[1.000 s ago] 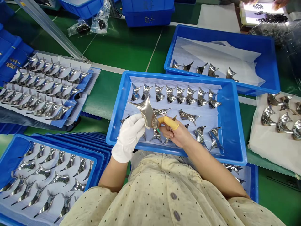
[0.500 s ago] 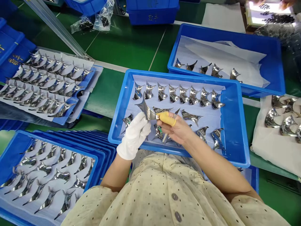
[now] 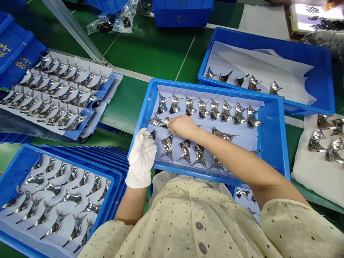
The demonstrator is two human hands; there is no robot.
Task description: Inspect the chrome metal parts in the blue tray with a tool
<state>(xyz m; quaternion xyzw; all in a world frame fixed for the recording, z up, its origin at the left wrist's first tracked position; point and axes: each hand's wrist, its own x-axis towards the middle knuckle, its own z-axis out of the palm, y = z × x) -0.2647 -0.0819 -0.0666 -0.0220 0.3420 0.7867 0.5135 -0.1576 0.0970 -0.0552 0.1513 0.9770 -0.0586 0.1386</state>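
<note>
A factory workshop: green workbench (image 3: 142, 46), blue trays (image 3: 215, 88) (some stacked) holding rows of polished metal parts (image 3: 162, 104).

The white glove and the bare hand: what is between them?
In the head view, a shiny metal piece lies between the gloved left hand and the bare right hand, touching the bare fingers.

Green-topped workbench (image 3: 145, 46) in a workshop
</note>
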